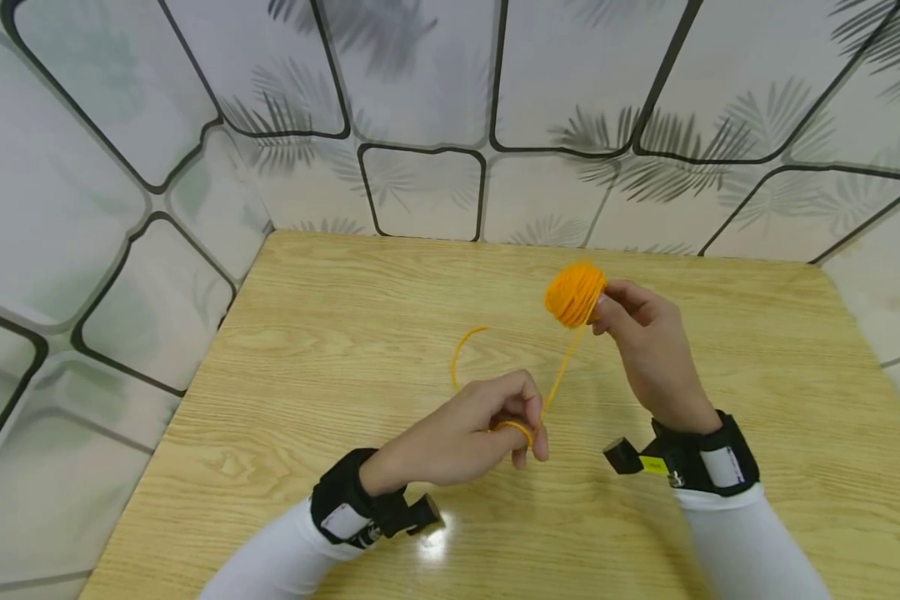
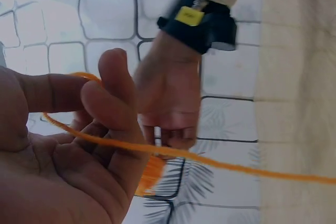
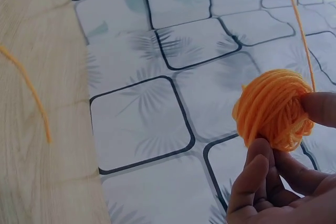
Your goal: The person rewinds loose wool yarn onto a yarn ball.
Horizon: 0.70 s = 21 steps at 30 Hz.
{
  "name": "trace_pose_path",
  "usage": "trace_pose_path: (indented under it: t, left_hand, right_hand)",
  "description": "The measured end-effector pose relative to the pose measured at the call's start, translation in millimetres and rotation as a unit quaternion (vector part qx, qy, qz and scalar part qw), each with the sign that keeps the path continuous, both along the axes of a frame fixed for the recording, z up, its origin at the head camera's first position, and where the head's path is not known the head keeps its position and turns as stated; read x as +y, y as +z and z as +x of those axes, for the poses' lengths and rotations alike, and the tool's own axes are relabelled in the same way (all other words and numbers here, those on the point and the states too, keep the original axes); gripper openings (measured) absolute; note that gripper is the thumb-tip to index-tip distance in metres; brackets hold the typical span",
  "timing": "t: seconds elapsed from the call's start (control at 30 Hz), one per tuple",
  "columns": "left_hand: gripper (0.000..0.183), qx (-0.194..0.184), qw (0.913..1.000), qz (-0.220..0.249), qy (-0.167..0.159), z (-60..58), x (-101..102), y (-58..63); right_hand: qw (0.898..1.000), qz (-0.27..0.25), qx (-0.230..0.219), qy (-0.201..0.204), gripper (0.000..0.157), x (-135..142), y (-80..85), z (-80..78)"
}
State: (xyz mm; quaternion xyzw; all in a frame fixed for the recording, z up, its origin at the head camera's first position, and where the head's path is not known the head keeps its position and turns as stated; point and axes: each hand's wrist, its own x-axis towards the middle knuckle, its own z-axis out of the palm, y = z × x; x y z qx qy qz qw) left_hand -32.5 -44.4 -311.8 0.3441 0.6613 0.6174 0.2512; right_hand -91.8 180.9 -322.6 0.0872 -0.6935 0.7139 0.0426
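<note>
An orange ball of yarn [image 1: 574, 295] is held up over the table by my right hand [image 1: 656, 354], thumb on one side and fingertips on the other. In the right wrist view the yarn ball [image 3: 273, 109] shows its wound strands. A single yarn strand [image 1: 566, 367] runs from the ball down to my left hand [image 1: 472, 429]. There the strand loops round a finger, and the curled fingers and thumb hold it; the left wrist view shows the loop [image 2: 100, 139] crossing the palm. The loose yarn end [image 1: 456, 354] trails in a curve beyond the left hand.
A wooden table [image 1: 330, 317] lies under both hands. Behind it and to the left stand walls covered in pale stone-pattern paper [image 1: 420, 192] with leaf prints. Each wrist carries a black strap with a small camera [image 1: 622, 456].
</note>
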Motion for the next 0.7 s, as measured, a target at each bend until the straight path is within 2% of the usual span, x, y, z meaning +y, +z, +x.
trace_pose_path:
  t: [0.13,0.27,0.5,0.6,0.7]
  left_hand:
    - [0.008,-0.029,0.9996,0.002,0.004,-4.1,2.8,-18.2]
    - [0.014,-0.039,0.999,-0.023,-0.004,-12.1,5.2,-34.7]
    - [0.02,-0.095,0.9936,-0.06,-0.012,-32.0,5.9,-61.2]
    - [0.019,-0.118,0.9911,-0.061,0.001,-43.6,5.7,-66.6]
    - [0.019,-0.136,0.9885,-0.059,0.029,-58.3,4.4,-67.0]
  right_hand:
    - [0.997,-0.063,-0.001,0.037,0.039,1.2,12.9,3.8]
    - [0.99,-0.112,0.009,0.085,0.039,1.8,25.4,8.6]
    - [0.97,-0.184,0.03,0.157,0.034,-0.2,40.0,21.3]
    - [0.963,-0.184,0.048,0.193,0.031,-0.1,42.7,29.1]
    - [0.955,-0.164,0.064,0.24,0.027,1.2,42.2,36.6]
